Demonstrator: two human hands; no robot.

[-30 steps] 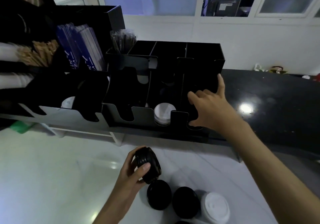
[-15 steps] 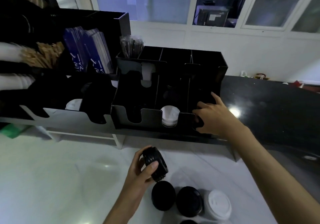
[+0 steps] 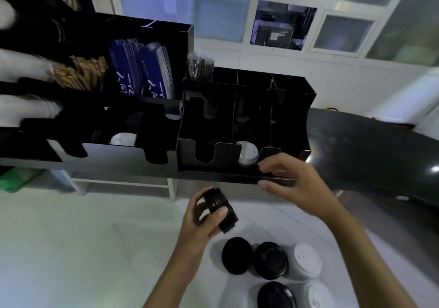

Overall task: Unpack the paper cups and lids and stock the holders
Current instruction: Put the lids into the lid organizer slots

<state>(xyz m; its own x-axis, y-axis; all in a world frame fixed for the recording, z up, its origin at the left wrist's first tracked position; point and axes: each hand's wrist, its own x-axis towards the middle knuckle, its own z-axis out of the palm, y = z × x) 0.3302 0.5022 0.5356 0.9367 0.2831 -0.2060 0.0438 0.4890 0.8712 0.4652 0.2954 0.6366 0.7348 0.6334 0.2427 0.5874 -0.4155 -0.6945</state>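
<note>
My left hand (image 3: pixel 204 222) grips a short stack of black lids (image 3: pixel 219 206), tilted on its side, above the pale floor. My right hand (image 3: pixel 294 181) hovers in front of the black lid holder (image 3: pixel 294 122), fingers loosely curved and holding nothing, just clear of its right-hand slot. White lids (image 3: pixel 248 154) sit in the holder's middle slot. Below my hands stand stacks of black lids (image 3: pixel 237 255) (image 3: pixel 269 260) (image 3: pixel 275 295) and white lids (image 3: pixel 306 262) (image 3: pixel 319 295).
A larger black organiser (image 3: pixel 114 150) on the left holds white cups (image 3: pixel 23 67), brown stirrers (image 3: pixel 78 72), blue sleeves (image 3: pixel 142 70) and a white lid stack (image 3: pixel 122 139). Wrapped straws (image 3: pixel 199 66) stand behind the lid holder. A dark counter (image 3: pixel 368 150) runs to the right.
My right hand has drawn back from the holder's right slot toward me and lower. The view has tilted down, so the holder sits higher. My left hand keeps its grip on the black lids.
</note>
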